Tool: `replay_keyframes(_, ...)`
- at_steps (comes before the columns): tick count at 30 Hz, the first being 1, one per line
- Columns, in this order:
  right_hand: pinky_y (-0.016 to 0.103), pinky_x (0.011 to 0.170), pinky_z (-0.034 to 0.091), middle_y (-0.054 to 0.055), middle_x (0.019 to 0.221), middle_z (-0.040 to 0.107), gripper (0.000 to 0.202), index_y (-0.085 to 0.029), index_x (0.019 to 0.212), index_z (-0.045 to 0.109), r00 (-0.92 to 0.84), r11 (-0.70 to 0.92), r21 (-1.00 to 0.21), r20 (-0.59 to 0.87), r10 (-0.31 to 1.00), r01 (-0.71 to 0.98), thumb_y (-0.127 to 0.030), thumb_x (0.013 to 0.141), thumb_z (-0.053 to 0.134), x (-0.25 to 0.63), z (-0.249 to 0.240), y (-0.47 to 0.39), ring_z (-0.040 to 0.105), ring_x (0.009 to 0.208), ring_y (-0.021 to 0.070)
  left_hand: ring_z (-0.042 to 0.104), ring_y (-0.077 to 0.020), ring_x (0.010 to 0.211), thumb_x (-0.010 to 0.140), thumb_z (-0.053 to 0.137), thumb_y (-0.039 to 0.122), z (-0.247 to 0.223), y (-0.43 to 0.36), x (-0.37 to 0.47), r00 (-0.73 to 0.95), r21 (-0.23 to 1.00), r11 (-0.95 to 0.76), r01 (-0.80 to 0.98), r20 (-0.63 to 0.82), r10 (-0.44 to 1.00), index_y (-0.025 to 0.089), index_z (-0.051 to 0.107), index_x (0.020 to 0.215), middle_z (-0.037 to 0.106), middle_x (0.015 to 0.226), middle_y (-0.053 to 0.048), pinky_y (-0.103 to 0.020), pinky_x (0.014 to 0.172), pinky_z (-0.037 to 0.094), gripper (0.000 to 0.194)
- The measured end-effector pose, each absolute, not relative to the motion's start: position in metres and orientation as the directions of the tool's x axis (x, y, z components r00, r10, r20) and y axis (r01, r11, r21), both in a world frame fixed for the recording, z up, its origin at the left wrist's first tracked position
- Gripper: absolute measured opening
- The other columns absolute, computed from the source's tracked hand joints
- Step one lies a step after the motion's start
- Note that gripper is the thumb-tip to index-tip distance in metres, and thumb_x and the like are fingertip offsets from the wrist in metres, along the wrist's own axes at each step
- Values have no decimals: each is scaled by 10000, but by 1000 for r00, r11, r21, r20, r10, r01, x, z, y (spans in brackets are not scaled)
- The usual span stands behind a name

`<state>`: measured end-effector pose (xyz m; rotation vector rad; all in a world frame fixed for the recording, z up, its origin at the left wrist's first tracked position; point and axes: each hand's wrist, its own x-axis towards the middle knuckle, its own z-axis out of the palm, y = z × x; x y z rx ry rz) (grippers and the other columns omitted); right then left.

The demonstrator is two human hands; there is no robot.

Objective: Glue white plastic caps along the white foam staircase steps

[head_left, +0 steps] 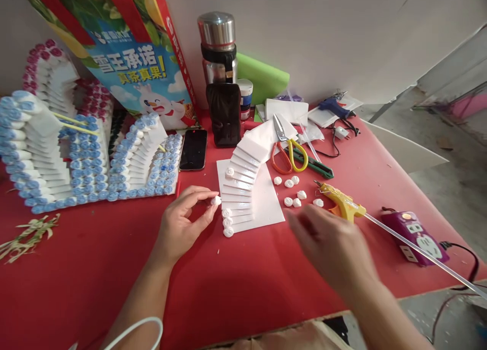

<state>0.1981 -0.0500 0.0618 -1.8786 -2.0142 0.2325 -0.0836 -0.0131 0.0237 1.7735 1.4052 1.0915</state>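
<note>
Between thumb and fingertips, my left hand (186, 218) pinches a small white rosette (216, 200) at the left edge of a curved, stepped row of white strips (238, 191). That row lies on a white sheet (268, 208). Three white rosettes sit on the lower strip ends, the lowest rosette (228, 232) at the bottom corner, and another rosette (229, 172) is higher up. My right hand (327, 243), smeared by motion, is over the table near several loose rosettes (297, 202) and a yellow glue gun (344, 203). Its fingertips are too blurred to read.
Scissors (291, 154) and a green cutter (314, 165) lie behind the loose rosettes. A purple power strip (416, 238) stands at right, with a long glue stick (414, 248) across it. Blue-and-white rosette pieces (89, 162), a phone (193, 149) and a steel flask (217, 45) stand left and back.
</note>
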Motion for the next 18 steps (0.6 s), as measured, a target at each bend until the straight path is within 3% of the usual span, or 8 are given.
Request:
replay_keyframes(3, 323, 443, 248, 17, 480, 454, 440, -285, 612, 480, 200, -156, -197, 232, 952, 968, -601, 907, 562, 259, 61, -66, 353, 393, 169, 625, -188, 895, 887, 689, 264, 24, -13, -83, 108, 859, -252, 445, 228, 968, 272, 740, 1068, 664, 1055, -50, -283, 805, 553, 188)
replay_keyframes(5, 323, 389, 217, 29, 450, 454, 468, -306, 553, 463, 318, -298, -137, 167, 933, 945, -643, 840, 614, 292, 47, -69, 304, 341, 168, 626, -190, 888, 882, 693, 267, 24, -13, -82, 117, 864, -262, 430, 234, 965, 273, 743, 1069, 664, 1049, -51, -286, 796, 557, 194)
replay_keyframes(8, 323, 356, 276, 36, 465, 525, 424, -302, 552, 533, 385, -382, -170, -19, 923, 908, -644, 760, 676, 313, 23, -64, 422, 351, 199, 633, -194, 913, 880, 698, 271, 22, -13, -79, 119, 878, -253, 407, 224, 967, 267, 746, 1075, 664, 1064, -54, -290, 816, 560, 200)
replay_keyframes(11, 310, 373, 294, 22, 452, 522, 410, -279, 521, 504, 415, -408, -180, 5, 910, 895, -569, 741, 693, 311, 12, -59, 445, 388, 193, 636, -200, 985, 881, 704, 268, 20, -13, -78, 100, 911, -235, 339, 214, 972, 251, 742, 1081, 658, 1089, -57, -291, 873, 552, 204)
replay_keyframes(14, 309, 389, 338, 12, 451, 546, 325, -259, 576, 515, 488, -492, -359, -108, 866, 793, -473, 757, 679, 308, 15, -60, 502, 404, 196, 634, -203, 1016, 873, 719, 274, 17, -13, -78, 60, 936, -222, 274, 214, 975, 236, 741, 1077, 655, 1088, -60, -300, 917, 547, 208)
replay_keyframes(18, 327, 427, 503, 22, 584, 661, 264, -231, 773, 554, 495, -553, -787, -378, 783, 274, -422, 713, 726, 306, 23, -71, 653, 495, 232, 636, -216, 1030, 853, 742, 308, 17, -13, -79, 14, 950, -196, 244, 199, 980, 220, 747, 1062, 664, 1085, -68, -318, 937, 552, 226)
